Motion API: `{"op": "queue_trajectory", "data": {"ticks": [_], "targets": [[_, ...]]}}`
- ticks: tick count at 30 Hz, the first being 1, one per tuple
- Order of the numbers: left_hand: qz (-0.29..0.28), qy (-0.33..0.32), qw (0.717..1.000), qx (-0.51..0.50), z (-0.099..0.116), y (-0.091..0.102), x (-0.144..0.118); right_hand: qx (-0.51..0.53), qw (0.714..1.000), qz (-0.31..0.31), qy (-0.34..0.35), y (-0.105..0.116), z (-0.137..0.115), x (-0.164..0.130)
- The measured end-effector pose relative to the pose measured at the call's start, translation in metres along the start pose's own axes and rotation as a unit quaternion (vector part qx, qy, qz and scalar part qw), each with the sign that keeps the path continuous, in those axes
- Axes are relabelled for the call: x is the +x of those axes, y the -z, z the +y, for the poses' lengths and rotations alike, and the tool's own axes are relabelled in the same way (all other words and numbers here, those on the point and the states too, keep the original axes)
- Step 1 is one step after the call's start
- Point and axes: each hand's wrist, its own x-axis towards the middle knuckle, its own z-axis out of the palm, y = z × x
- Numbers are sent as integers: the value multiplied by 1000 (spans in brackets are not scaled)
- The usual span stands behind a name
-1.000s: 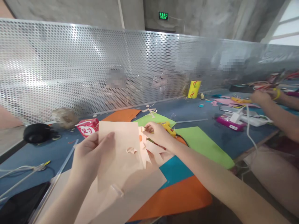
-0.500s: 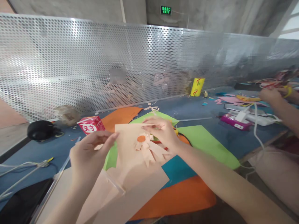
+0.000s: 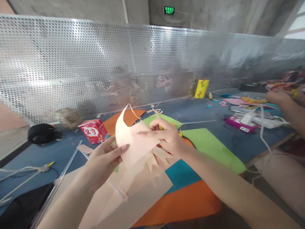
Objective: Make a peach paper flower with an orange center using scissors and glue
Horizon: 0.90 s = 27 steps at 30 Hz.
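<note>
My left hand (image 3: 105, 160) and my right hand (image 3: 164, 136) both grip a peach paper sheet (image 3: 130, 140) held above the blue table (image 3: 47, 152). The sheet is bent upward, its pointed corner standing near the middle of the view. Jagged peach cut-out points (image 3: 156, 157) hang below it by my right hand. More peach paper (image 3: 140, 194) lies flat under my hands.
Orange (image 3: 183, 203), green (image 3: 209, 146) and teal (image 3: 178, 173) sheets cover the table. A red carton (image 3: 93, 130), a black round object (image 3: 41, 133) and a yellow roll (image 3: 201, 89) stand near the perforated metal screen (image 3: 71, 63). Another person's arm (image 3: 286, 108) works at the right beside a pink device (image 3: 239, 124).
The flat sheet has been folded upward, hiding the orange dot. A small peach scrap now lies on the table by the red carton.
</note>
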Motion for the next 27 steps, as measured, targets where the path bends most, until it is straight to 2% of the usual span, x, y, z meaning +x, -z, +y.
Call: {"op": "queue_trajectory", "data": {"ticks": [3,4,5,6,8,9,11,14,16,18,19,21,27], "targets": [[59,-54,997,24,0,0,0,-64,993,87,-44,1,-2,1],[83,-73,994,24,0,-1,0,-89,990,99,-34,2,-5,2],[96,-88,991,20,-1,-3,0,-111,990,81,-6,3,-8,3],[98,-99,990,11,-1,-4,-1,-122,991,25,42,3,-12,4],[91,-114,989,-17,0,-5,-1,-107,975,-157,118,3,-16,5],[98,-125,987,-27,1,-5,-2,-98,964,-212,123,3,-16,6],[138,-159,977,-27,3,-4,-1,-107,960,-259,30,4,-10,6],[190,-189,963,20,5,2,3,-154,955,-224,-120,9,3,5],[184,-180,964,59,4,6,6,-205,926,-241,-206,11,7,2],[173,-170,966,87,1,8,8,-250,873,-315,-277,10,7,-2],[174,-169,965,96,-1,9,9,-260,851,-348,-295,9,5,-5],[174,-191,959,116,-5,10,10,-265,828,-385,-309,6,3,-11],[96,-221,963,124,-12,6,9,-276,815,-431,-273,4,6,-18]]}}
